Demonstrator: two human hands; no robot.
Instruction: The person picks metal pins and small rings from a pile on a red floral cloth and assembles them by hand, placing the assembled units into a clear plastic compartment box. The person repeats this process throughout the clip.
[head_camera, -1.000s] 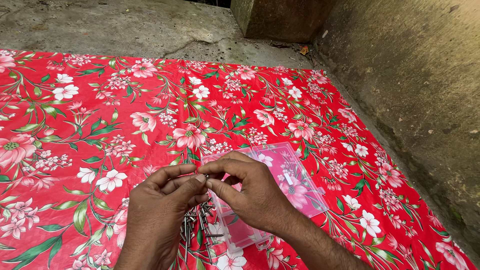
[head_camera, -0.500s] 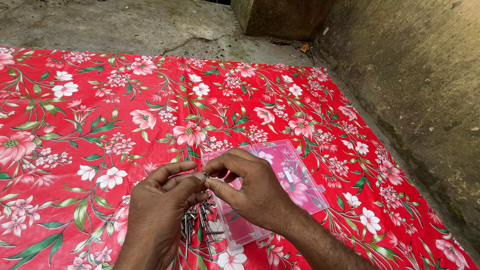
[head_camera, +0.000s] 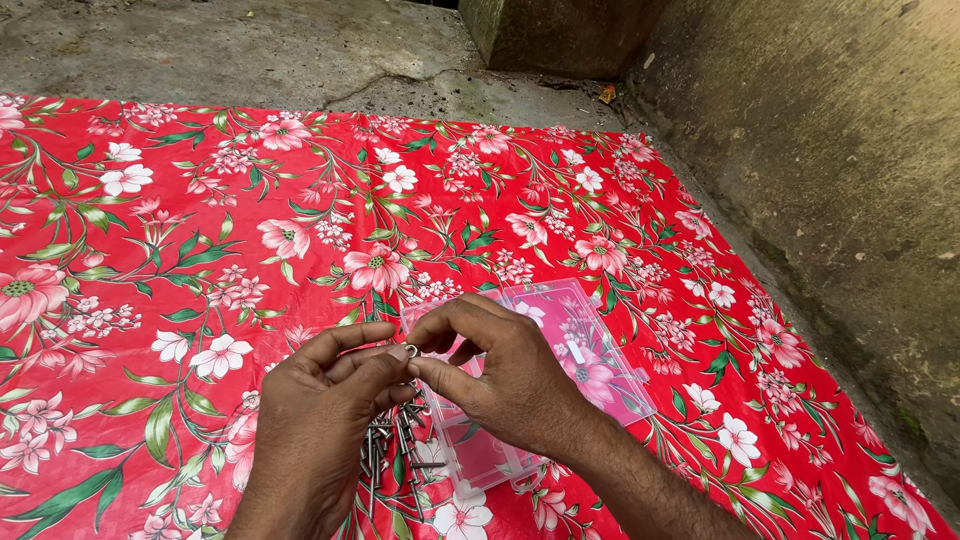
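My left hand (head_camera: 325, 410) and my right hand (head_camera: 495, 375) meet fingertip to fingertip above a red cloth. Between their thumbs and forefingers they pinch a small silver metal piece (head_camera: 411, 351), round at its visible end. Just below the hands lies a pile of several steel screws or bolts (head_camera: 395, 450). Under my right hand lies a clear plastic compartment box (head_camera: 590, 345), flat on the cloth, partly hidden by the hand.
A red cloth with white and pink flowers (head_camera: 200, 250) covers the ground. Bare concrete floor (head_camera: 250, 50) lies beyond it. A rough concrete wall (head_camera: 850, 150) rises on the right, and a concrete block (head_camera: 550, 35) stands at the back.
Both hands hold nearly the same pose. The fingertips have shifted slightly around the small metal piece.
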